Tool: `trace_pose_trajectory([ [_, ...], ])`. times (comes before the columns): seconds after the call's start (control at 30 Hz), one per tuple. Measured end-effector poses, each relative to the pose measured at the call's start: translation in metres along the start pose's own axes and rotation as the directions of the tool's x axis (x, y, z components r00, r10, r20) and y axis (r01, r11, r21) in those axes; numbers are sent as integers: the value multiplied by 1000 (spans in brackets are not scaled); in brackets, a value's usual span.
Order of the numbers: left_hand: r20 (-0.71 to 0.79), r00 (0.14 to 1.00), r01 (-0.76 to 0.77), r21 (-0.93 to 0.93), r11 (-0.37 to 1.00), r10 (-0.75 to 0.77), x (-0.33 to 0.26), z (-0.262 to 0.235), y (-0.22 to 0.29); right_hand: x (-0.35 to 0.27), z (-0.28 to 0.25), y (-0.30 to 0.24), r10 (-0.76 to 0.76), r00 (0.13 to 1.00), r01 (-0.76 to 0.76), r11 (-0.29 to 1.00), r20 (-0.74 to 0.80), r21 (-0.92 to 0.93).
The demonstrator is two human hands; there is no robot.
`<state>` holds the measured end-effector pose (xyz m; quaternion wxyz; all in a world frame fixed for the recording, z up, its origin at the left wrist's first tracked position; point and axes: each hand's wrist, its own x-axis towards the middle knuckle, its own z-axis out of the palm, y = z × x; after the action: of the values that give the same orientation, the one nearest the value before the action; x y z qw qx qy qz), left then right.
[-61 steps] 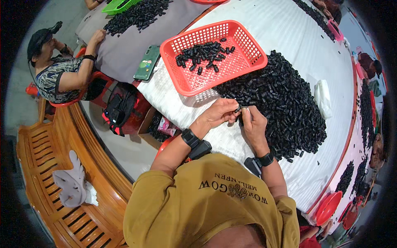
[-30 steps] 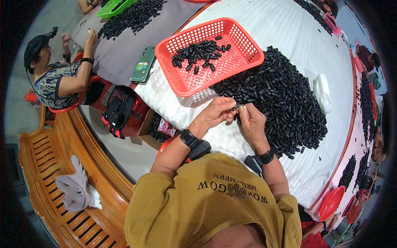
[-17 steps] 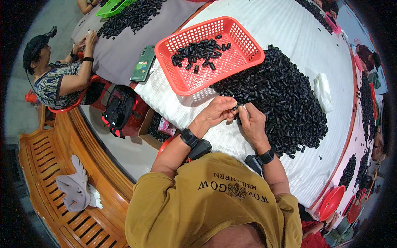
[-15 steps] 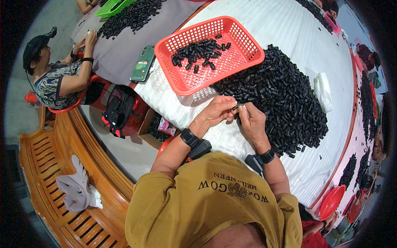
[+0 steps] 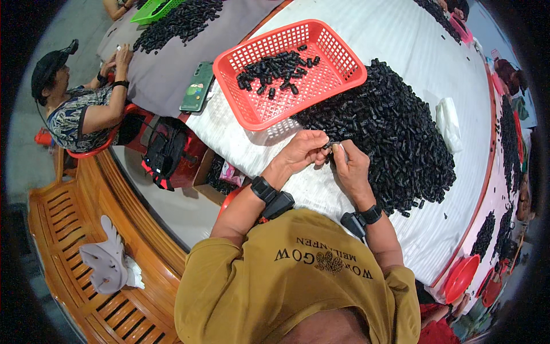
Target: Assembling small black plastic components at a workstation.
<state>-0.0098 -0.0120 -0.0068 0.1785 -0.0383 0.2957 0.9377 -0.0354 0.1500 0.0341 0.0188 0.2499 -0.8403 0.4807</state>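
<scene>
My left hand (image 5: 302,152) pinches a small black cylindrical piece (image 5: 327,145) between thumb and fingertips. Closed around the same spot, my right hand (image 5: 353,167) presses thumb and forefinger at the piece's other end; most of it is hidden by the fingers. Both hands are held together at the near left edge of a large heap of similar black pieces (image 5: 395,137) on the white-covered table (image 5: 452,74). Beyond my left hand stands a red perforated plastic basket (image 5: 312,86), with a loose layer of black pieces in it.
A green phone (image 5: 197,87) lies left of the basket, and a crumpled white bag (image 5: 448,124) right of the heap. A person (image 5: 83,109) sits at the left by another heap (image 5: 180,26). A wooden bench (image 5: 63,215) stands lower left; a red bowl (image 5: 462,277) is at right.
My hands stay together with the small black piece between them. My right thumb and fingertips have shifted slightly at the piece. The basket and heap have not visibly changed.
</scene>
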Motion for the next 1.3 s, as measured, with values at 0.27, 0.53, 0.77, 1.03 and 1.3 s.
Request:
trace_pose_trajectory([
  [0.27, -32, 999, 3, -8, 1000, -4, 0, -3, -2, 1, 1, 0, -6, 1000, 6, 1000, -3, -15],
  [0.53, -12, 1000, -6, -13, 1000, 6, 0, -1, -1, 1, -3, -5, -12, 1000, 13, 999, 23, -42],
  [0.77, -43, 999, -12, 29, 1000, 13, 0, 0, -1, -1, 1, 2, -43, 999, 44, 998, 13, -48],
  [1.03, -21, 1000, 2, 14, 1000, -2, 0, 3, 1, 0, 1, -2, 18, 1000, -19, 999, -21, -37],
  [1.3, 11, 1000, 4, -30, 1000, -4, 1, -1, -2, 0, 2, 0, -23, 999, 23, 999, -23, -33],
])
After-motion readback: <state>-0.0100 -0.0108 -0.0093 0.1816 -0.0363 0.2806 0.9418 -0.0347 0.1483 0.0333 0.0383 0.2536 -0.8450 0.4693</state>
